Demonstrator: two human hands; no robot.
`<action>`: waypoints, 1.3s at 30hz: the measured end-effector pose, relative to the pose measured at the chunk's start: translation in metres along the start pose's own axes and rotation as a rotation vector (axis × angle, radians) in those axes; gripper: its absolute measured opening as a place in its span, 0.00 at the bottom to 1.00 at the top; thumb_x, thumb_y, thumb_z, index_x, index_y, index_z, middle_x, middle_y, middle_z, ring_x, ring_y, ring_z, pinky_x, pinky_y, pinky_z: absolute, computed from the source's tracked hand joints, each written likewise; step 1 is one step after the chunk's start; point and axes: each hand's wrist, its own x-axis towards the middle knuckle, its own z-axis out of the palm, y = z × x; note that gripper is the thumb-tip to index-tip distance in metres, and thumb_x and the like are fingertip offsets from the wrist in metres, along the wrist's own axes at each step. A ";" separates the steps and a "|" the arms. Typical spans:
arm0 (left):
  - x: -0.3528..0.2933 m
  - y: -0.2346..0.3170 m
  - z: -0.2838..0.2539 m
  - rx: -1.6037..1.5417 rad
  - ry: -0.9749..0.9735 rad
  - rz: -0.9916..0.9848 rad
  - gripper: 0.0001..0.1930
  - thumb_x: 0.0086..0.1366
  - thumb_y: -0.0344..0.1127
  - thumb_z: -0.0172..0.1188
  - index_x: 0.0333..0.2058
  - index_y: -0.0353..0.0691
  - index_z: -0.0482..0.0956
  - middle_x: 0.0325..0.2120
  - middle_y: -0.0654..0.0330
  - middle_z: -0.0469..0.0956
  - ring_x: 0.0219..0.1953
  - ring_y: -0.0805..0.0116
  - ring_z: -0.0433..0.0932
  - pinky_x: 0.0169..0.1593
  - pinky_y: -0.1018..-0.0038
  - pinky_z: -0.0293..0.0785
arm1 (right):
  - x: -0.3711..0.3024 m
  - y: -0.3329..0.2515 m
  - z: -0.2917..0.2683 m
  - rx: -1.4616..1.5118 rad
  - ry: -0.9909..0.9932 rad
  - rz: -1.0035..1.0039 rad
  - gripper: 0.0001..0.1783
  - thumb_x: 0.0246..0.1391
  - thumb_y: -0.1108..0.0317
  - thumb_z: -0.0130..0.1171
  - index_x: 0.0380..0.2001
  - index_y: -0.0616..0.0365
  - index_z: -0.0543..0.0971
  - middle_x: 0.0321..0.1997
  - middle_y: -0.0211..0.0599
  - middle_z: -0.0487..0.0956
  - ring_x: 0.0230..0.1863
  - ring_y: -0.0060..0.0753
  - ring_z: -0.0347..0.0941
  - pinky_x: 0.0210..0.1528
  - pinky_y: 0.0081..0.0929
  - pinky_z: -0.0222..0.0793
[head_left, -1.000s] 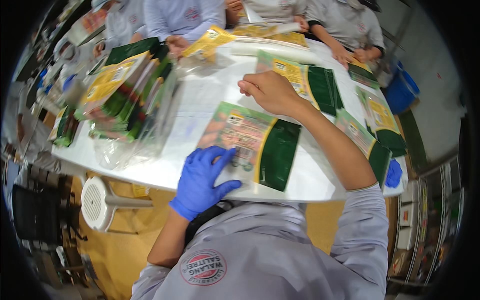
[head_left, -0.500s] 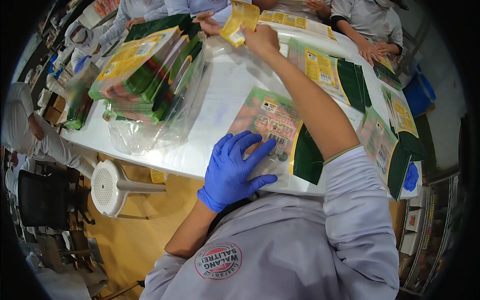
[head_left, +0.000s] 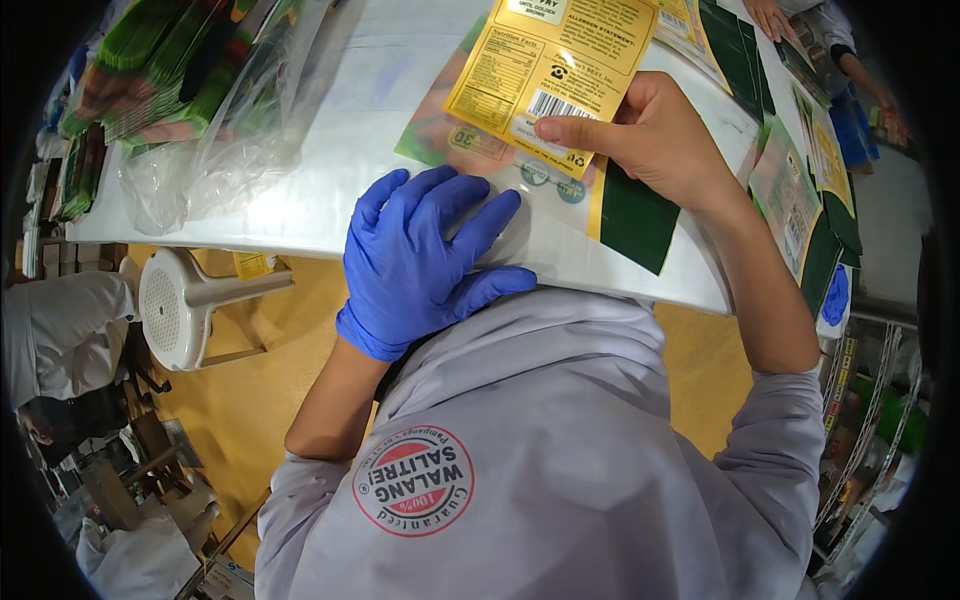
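White table (head_left: 345,130), label (head_left: 552,75) in right grip (head_left: 672,145)

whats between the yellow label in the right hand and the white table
A green-ended pouch: the head view shows the yellow label in the right hand overlapping it, and the pouch lying on the white table.
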 end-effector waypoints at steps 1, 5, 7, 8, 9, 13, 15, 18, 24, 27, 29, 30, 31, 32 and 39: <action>0.001 -0.001 0.000 0.001 -0.001 0.010 0.31 0.59 0.67 0.62 0.53 0.52 0.82 0.45 0.61 0.80 0.50 0.56 0.78 0.54 0.58 0.70 | 0.002 0.004 0.001 0.037 -0.018 -0.017 0.21 0.53 0.56 0.76 0.38 0.65 0.85 0.29 0.34 0.85 0.21 0.17 0.76 0.25 0.16 0.71; 0.001 0.001 0.002 0.015 0.010 -0.017 0.31 0.59 0.67 0.62 0.51 0.52 0.82 0.46 0.59 0.81 0.51 0.54 0.79 0.54 0.58 0.71 | 0.004 0.018 0.005 0.150 -0.023 -0.068 0.23 0.52 0.56 0.77 0.38 0.67 0.85 0.30 0.37 0.85 0.23 0.20 0.79 0.28 0.19 0.75; 0.003 0.001 0.002 0.025 0.027 -0.006 0.31 0.58 0.67 0.63 0.51 0.51 0.83 0.47 0.58 0.81 0.52 0.52 0.79 0.54 0.57 0.72 | 0.001 0.024 0.008 0.146 -0.010 -0.084 0.23 0.51 0.56 0.77 0.38 0.67 0.85 0.30 0.38 0.85 0.24 0.22 0.80 0.28 0.20 0.75; 0.003 0.000 0.003 0.005 0.018 -0.010 0.30 0.58 0.66 0.64 0.50 0.51 0.83 0.46 0.59 0.80 0.52 0.53 0.79 0.54 0.58 0.72 | 0.001 0.026 0.007 0.125 -0.006 -0.091 0.23 0.51 0.56 0.77 0.39 0.68 0.85 0.30 0.38 0.85 0.24 0.22 0.80 0.28 0.21 0.76; 0.003 -0.001 0.004 -0.011 0.012 -0.016 0.30 0.57 0.66 0.65 0.50 0.52 0.83 0.46 0.59 0.80 0.52 0.55 0.79 0.54 0.60 0.72 | 0.002 0.026 0.007 0.101 -0.004 -0.103 0.24 0.51 0.56 0.77 0.39 0.68 0.85 0.30 0.38 0.85 0.24 0.23 0.80 0.28 0.22 0.76; 0.003 -0.002 0.007 -0.058 0.035 -0.014 0.29 0.55 0.64 0.68 0.48 0.52 0.84 0.45 0.59 0.80 0.49 0.54 0.80 0.50 0.61 0.75 | 0.003 0.023 0.004 0.046 -0.031 -0.076 0.25 0.50 0.56 0.77 0.39 0.69 0.84 0.30 0.39 0.85 0.24 0.23 0.80 0.28 0.22 0.76; 0.003 -0.003 0.007 -0.056 0.043 -0.008 0.29 0.55 0.64 0.68 0.48 0.51 0.84 0.45 0.59 0.80 0.49 0.54 0.80 0.49 0.60 0.75 | 0.005 0.024 0.005 0.039 -0.037 -0.087 0.25 0.50 0.55 0.77 0.38 0.69 0.84 0.29 0.39 0.85 0.23 0.23 0.80 0.28 0.22 0.76; 0.004 -0.002 0.006 -0.061 0.025 -0.006 0.30 0.56 0.63 0.67 0.49 0.49 0.83 0.46 0.57 0.81 0.50 0.50 0.80 0.51 0.58 0.76 | 0.005 0.024 0.005 -0.006 -0.040 -0.084 0.26 0.50 0.53 0.77 0.38 0.69 0.85 0.29 0.39 0.85 0.23 0.24 0.80 0.28 0.22 0.76; 0.002 -0.003 0.007 -0.048 0.030 -0.008 0.29 0.54 0.63 0.68 0.48 0.50 0.84 0.45 0.57 0.81 0.49 0.51 0.80 0.50 0.59 0.76 | 0.001 0.018 0.008 0.028 -0.069 -0.061 0.21 0.54 0.56 0.76 0.38 0.64 0.86 0.29 0.32 0.84 0.26 0.16 0.77 0.26 0.18 0.72; 0.003 -0.004 0.008 -0.045 0.042 0.003 0.29 0.54 0.63 0.69 0.48 0.50 0.84 0.45 0.58 0.80 0.48 0.53 0.80 0.49 0.60 0.75 | 0.000 0.017 0.009 0.016 -0.058 -0.055 0.21 0.53 0.56 0.76 0.38 0.64 0.86 0.29 0.32 0.84 0.26 0.16 0.77 0.27 0.18 0.72; 0.003 -0.004 0.008 -0.048 0.041 0.005 0.29 0.54 0.63 0.69 0.48 0.50 0.84 0.44 0.58 0.80 0.48 0.53 0.80 0.49 0.60 0.76 | -0.001 0.017 0.010 -0.004 -0.041 -0.057 0.20 0.53 0.56 0.76 0.38 0.64 0.86 0.29 0.32 0.84 0.26 0.16 0.76 0.27 0.18 0.71; 0.003 -0.003 0.008 -0.050 0.039 0.003 0.29 0.54 0.63 0.69 0.48 0.50 0.84 0.44 0.58 0.80 0.48 0.53 0.80 0.49 0.60 0.76 | -0.001 0.017 0.011 -0.015 -0.033 -0.058 0.20 0.53 0.57 0.76 0.38 0.64 0.86 0.29 0.32 0.84 0.26 0.16 0.76 0.27 0.18 0.71; 0.003 -0.003 0.007 -0.053 0.036 0.002 0.29 0.54 0.63 0.69 0.48 0.50 0.84 0.44 0.58 0.80 0.48 0.53 0.80 0.49 0.60 0.76 | -0.001 0.016 0.011 -0.011 -0.032 -0.063 0.20 0.53 0.57 0.76 0.38 0.64 0.86 0.29 0.32 0.84 0.26 0.16 0.76 0.27 0.18 0.71; 0.004 -0.003 0.007 -0.052 0.037 0.005 0.29 0.54 0.62 0.69 0.48 0.50 0.84 0.44 0.58 0.80 0.48 0.53 0.80 0.49 0.60 0.76 | -0.001 0.016 0.011 -0.007 -0.031 -0.068 0.20 0.53 0.57 0.76 0.38 0.64 0.86 0.30 0.32 0.84 0.26 0.16 0.76 0.27 0.18 0.71; 0.005 -0.004 0.005 -0.048 0.036 0.017 0.30 0.53 0.62 0.70 0.49 0.49 0.83 0.44 0.57 0.81 0.47 0.52 0.80 0.49 0.60 0.75 | 0.000 0.018 0.011 -0.023 -0.046 -0.084 0.20 0.53 0.58 0.76 0.39 0.65 0.86 0.30 0.31 0.84 0.26 0.14 0.74 0.27 0.17 0.68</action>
